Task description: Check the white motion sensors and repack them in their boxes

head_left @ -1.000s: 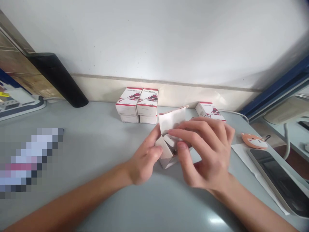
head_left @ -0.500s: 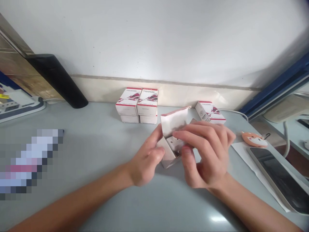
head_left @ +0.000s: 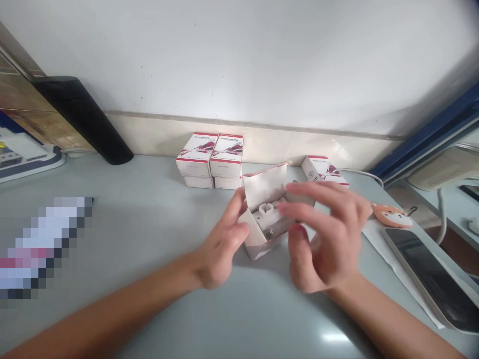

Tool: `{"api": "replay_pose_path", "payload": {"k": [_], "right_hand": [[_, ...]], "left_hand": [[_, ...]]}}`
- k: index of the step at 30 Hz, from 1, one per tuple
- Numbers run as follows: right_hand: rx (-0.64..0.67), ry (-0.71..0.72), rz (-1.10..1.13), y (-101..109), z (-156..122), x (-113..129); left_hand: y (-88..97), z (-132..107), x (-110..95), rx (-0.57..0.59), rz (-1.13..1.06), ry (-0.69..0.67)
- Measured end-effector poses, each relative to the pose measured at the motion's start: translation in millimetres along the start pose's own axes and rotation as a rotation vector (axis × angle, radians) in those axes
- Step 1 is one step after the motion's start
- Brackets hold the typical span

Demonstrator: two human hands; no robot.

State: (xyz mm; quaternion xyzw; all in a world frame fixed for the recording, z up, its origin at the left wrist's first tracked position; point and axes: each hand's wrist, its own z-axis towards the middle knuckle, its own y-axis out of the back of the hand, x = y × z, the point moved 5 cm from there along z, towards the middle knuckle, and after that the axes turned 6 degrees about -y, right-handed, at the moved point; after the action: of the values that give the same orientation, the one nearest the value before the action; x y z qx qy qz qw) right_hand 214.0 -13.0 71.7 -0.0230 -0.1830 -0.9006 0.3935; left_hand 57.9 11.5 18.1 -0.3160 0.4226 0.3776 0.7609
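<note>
A small white carton (head_left: 258,237) with red trim stands on the grey table, its lid flap up. A white part with metal bits (head_left: 269,217) shows inside it. My left hand (head_left: 222,247) grips the carton's left side, thumb and fingers on its walls. My right hand (head_left: 329,234) hovers at the carton's right side, fingers stretched over the opening and blurred by motion; nothing shows in them.
A stack of closed red-and-white cartons (head_left: 210,159) stands by the wall, one more carton (head_left: 324,169) to the right. A black tube (head_left: 80,119) leans at the left. A phone (head_left: 430,276) on paper and an orange charm (head_left: 391,215) lie at the right.
My right hand has lifted off the carton's opening and drawn slightly right, so the white part inside now shows. My left hand keeps its hold on the carton.
</note>
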Motion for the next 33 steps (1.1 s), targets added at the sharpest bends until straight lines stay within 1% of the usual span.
{"api": "replay_pose_path", "payload": {"k": [2, 4, 5, 7, 8, 10, 13, 16, 19, 21, 23, 26, 29, 31, 33], "right_hand": [[-0.108, -0.083, 0.065, 1, 1, -9], [-0.151, -0.181, 0.151, -1, 0, -19], [-0.131, -0.223, 0.186, -3, 0, -23], [-0.017, -0.273, 0.235, -10, -3, -27], [0.044, -0.274, 0.257, -13, -5, -27], [0.127, -0.251, 0.304, -16, -8, -25], [0.161, -0.251, 0.354, -16, -10, -20], [0.162, -0.258, 0.35, -17, -9, -18], [0.124, -0.206, 0.346, -17, -8, -16], [0.116, -0.145, 0.343, -17, -7, -12], [0.124, -0.07, 0.329, -16, -7, -6], [0.11, 0.027, 0.29, -12, -6, 6], [0.025, 0.023, 0.283, -8, -4, 12], [-0.045, 0.016, 0.284, -7, -2, 12], [-0.1, 0.038, 0.265, -7, 1, 12]], "left_hand": [[-1.5, -2, 0, -0.006, 0.007, -0.011], [-1.7, -4, 1, -0.02, 0.008, 0.005], [-1.8, -5, 2, -0.019, 0.008, 0.009], [-1.9, -7, 3, 0.0, 0.017, 0.004], [-1.9, -7, 3, 0.011, 0.024, -0.01], [-2.1, -6, 2, 0.03, 0.029, -0.041], [-3.2, -4, 1, 0.035, 0.016, -0.07], [-4.4, -2, 3, 0.017, 0.001, -0.078], [-6.6, 0, 3, 0.032, -0.01, -0.112], [-7.1, 2, 1, 0.023, -0.047, -0.121], [-7.1, 5, -2, -0.004, -0.087, -0.085], [-7.5, 7, -6, -0.034, -0.083, 0.054], [-7.7, 5, -8, -0.047, -0.106, 0.157], [-8.1, 4, -8, -0.045, -0.138, 0.183], [-7.9, 3, -8, -0.06, -0.158, 0.204]]}}
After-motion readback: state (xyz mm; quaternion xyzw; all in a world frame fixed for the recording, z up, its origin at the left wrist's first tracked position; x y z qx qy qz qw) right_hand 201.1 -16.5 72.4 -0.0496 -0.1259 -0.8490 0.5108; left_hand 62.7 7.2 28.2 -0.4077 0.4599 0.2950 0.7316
